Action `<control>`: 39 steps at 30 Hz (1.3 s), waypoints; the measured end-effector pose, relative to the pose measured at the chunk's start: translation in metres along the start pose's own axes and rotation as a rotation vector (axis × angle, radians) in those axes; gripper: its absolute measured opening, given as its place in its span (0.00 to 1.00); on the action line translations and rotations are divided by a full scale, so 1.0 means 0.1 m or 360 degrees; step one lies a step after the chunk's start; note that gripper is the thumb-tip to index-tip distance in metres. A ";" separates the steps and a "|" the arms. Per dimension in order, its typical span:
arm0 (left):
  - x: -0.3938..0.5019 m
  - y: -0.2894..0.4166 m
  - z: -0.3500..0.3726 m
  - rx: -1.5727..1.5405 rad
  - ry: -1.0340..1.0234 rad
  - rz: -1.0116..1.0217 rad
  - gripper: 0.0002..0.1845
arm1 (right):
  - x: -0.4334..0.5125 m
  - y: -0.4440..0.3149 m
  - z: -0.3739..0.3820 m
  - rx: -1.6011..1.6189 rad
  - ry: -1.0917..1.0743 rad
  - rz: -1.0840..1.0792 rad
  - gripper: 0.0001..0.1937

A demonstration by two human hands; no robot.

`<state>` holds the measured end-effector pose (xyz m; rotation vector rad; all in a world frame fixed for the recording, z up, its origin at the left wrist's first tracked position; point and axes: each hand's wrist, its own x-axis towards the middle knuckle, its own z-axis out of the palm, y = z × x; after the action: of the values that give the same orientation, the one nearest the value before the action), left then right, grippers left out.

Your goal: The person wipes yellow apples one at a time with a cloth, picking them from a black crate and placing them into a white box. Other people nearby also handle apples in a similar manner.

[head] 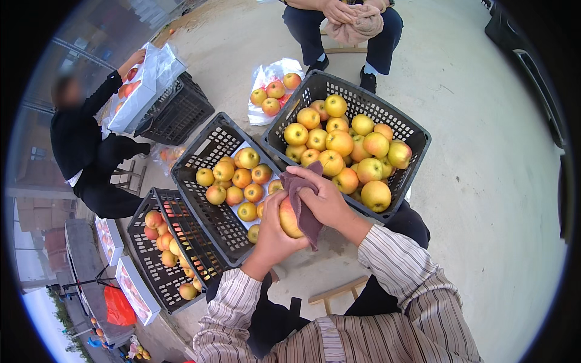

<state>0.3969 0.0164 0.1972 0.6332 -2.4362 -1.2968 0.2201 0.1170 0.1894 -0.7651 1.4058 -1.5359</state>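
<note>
A yellow-red apple [289, 220] is gripped in my left hand [271, 231], over the near edge of the crates. My right hand [327, 198] presses a dark purple cloth [303, 190] against the apple's upper right side, the thumb lying on the fabric. Below and to the left of the hands, a black plastic crate [193, 181] has apples on a white liner. Another black crate [411, 129], to the right, holds many yellow apples [339, 142] in a heap. The cloth and my fingers hide part of the held apple.
A third black crate [159, 281] with redder apples stands at left. Several apples rest on a white plastic bag [257, 115]. One person [77, 145] reaches into a white box [136, 106] on stacked crates; another, seated opposite, holds a pinkish cloth [358, 25]. White boxes [136, 290] lie lower left.
</note>
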 end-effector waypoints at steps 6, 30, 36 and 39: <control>0.19 -0.04 0.12 -0.0953 -0.0016 -0.0358 0.57 | 0.25 -0.09 -0.21 0.0756 -0.0093 0.0120 0.22; 0.62 -0.12 0.46 -0.2134 0.0078 -0.0550 0.57 | 0.47 0.05 -0.30 0.0440 0.0295 -0.0193 0.37; 0.61 -0.21 0.27 -0.1833 -0.0256 -0.0560 0.54 | 0.29 -0.01 -0.48 0.0452 0.0398 -0.0243 0.30; 0.61 -0.13 0.21 -0.1884 -0.0326 -0.0624 0.53 | 0.28 -0.23 -0.50 -0.0377 0.0420 -0.0892 0.27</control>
<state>0.3381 -0.0068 0.1789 0.6131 -1.2239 -2.6429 0.1595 0.1124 0.2000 -1.2111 1.6781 -1.9711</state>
